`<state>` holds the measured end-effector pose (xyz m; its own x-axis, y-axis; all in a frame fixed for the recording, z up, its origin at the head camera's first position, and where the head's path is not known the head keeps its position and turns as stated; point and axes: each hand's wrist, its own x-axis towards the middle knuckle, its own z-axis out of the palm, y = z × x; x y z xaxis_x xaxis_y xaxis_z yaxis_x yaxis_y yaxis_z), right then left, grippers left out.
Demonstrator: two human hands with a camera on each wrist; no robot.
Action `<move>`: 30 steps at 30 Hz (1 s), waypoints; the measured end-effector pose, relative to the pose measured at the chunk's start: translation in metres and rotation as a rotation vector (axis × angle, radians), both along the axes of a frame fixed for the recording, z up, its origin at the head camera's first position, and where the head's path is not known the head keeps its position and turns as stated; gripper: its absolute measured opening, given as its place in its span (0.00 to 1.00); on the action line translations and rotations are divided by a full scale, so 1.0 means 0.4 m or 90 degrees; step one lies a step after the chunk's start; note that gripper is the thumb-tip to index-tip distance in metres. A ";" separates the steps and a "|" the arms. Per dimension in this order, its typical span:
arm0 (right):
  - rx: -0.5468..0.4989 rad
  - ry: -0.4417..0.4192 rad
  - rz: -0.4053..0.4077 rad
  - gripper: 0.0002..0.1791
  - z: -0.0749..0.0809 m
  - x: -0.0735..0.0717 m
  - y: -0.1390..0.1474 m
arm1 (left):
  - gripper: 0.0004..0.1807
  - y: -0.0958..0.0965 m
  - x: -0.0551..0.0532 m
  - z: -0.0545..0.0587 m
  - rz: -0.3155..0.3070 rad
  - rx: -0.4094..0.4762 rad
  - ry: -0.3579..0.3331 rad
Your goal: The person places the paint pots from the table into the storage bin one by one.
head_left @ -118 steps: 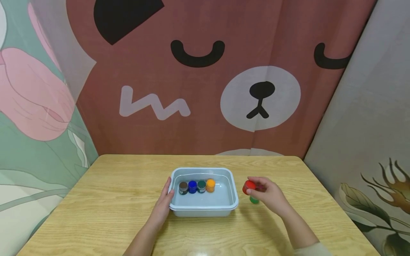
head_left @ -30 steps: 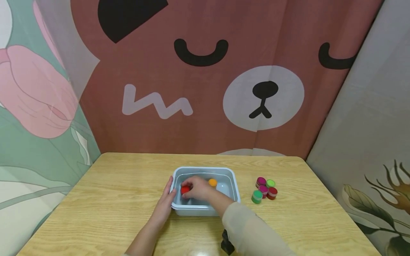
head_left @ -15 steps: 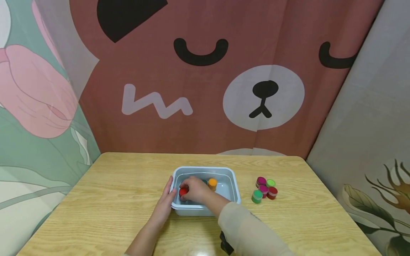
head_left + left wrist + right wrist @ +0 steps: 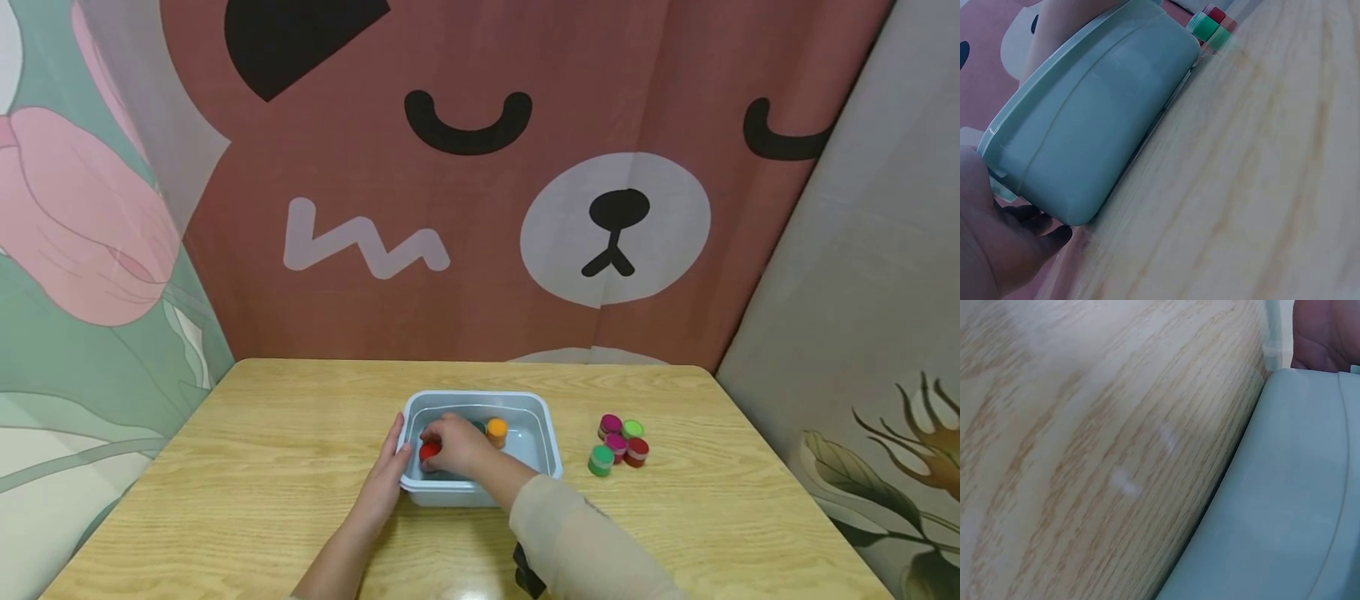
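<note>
In the head view, a pale blue plastic tub (image 4: 525,402) stands on the wooden table. My left hand (image 4: 385,477) holds its left end, the thumb at the rim; the left wrist view shows fingers bent against the tub's outer wall. My right hand (image 4: 461,446) reaches inside and pinches a small red-topped paint pot (image 4: 430,452) at the left front of the tub. An orange paint pot (image 4: 497,432) sits behind the wrist, and a sliver of a dark green pot (image 4: 478,427) shows beside it. The hand covers the area to their left.
Right of the tub, several paint pots stand close together: a green one (image 4: 601,460), a dark red one (image 4: 636,452), a light green one (image 4: 633,430) and two magenta ones. A printed bear curtain (image 4: 480,317) hangs behind the table (image 4: 247,467).
My right hand has carried the red-topped pot from right of the tub into its left front part. Over the last second it shifted slightly left and towards me. My left hand stays on the tub.
</note>
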<state>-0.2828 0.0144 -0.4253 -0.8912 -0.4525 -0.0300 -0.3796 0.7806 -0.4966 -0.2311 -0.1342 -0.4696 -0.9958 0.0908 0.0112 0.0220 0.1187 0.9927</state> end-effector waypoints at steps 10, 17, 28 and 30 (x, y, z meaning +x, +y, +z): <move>-0.120 -0.079 0.000 0.23 0.014 -0.003 0.026 | 0.32 -0.003 0.001 -0.003 -0.006 -0.012 0.000; -0.183 -0.098 -0.028 0.24 0.016 -0.005 0.052 | 0.32 -0.003 0.003 -0.002 -0.003 -0.008 -0.003; -0.290 -0.093 -0.033 0.25 0.061 0.009 0.115 | 0.32 -0.002 0.005 0.003 0.001 -0.018 -0.014; -0.304 -0.091 -0.046 0.24 0.066 0.012 0.127 | 0.32 0.000 0.006 0.003 0.005 -0.015 -0.013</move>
